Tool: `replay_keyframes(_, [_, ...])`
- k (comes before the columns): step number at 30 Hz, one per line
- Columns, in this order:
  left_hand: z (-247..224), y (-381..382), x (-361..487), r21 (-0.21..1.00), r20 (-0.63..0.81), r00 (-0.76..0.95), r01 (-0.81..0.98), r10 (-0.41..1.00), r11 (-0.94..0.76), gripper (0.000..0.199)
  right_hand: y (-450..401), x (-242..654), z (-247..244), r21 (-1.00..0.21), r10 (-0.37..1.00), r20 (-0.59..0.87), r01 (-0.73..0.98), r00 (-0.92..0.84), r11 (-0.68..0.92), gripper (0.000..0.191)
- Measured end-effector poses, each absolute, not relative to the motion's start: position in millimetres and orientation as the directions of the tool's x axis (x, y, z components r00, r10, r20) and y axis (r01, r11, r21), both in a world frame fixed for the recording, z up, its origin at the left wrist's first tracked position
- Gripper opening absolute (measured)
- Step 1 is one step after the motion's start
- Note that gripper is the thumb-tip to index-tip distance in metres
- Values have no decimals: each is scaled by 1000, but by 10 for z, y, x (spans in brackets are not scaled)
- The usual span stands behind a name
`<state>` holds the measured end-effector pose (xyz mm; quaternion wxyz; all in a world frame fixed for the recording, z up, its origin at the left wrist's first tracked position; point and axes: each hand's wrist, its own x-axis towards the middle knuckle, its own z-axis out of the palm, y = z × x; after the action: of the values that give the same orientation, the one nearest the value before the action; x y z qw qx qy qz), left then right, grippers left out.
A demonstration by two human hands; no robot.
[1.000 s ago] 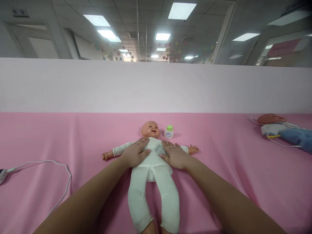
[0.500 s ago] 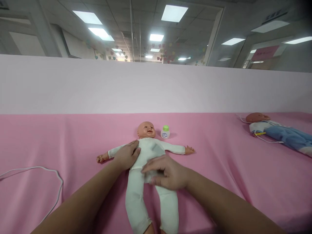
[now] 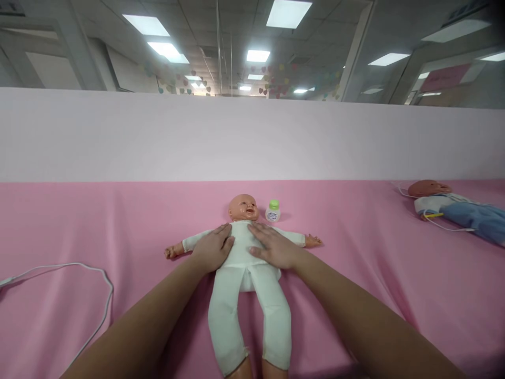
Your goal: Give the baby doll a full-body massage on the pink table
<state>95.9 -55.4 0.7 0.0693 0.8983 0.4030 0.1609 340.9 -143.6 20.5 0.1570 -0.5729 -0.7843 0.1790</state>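
Two hands on baby doll [image 3: 241, 251], face up on pink sheet [image 3: 355, 279], arms outstretched. Your left hand [image 3: 214, 248] lies flat at near-left chest, fingers straight, thumb apart. Your right hand [image 3: 276, 247] lies flat opposite, fingers extended, thumb apart; neither grips. Green-capped bottle [image 3: 272, 211] stands just beside doll's head, right of it.

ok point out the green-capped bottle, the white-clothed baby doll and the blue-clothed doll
Green-capped bottle [image 3: 272, 215], head view: on its label
White-clothed baby doll [image 3: 240, 256], head view: on its shirt front
Blue-clothed doll [image 3: 467, 215], head view: on its blue clothing
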Motion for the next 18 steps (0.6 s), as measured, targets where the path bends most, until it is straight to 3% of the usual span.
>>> replay_keyframes(5, [28, -447, 851, 160, 216, 629, 732, 747, -662, 64, -1498, 3663, 224, -457, 977, -59, 876, -206, 157, 104])
replay_keyframes(11, [208, -612, 793, 241, 220, 621, 713, 752, -659, 68, -1619, 3709, 303, -384, 973, -144, 917, -179, 112, 112])
replay_keyframes(14, [347, -945, 864, 328, 275, 769, 489, 577, -808, 76, -1604, 3712, 310, -394, 972, -143, 912, -184, 115, 112])
replay_keyframes(18, [453, -1333, 1028, 415, 215, 929, 192, 300, -890, 79, -1563, 3708, 283, -374, 974, -150, 922, -168, 101, 108])
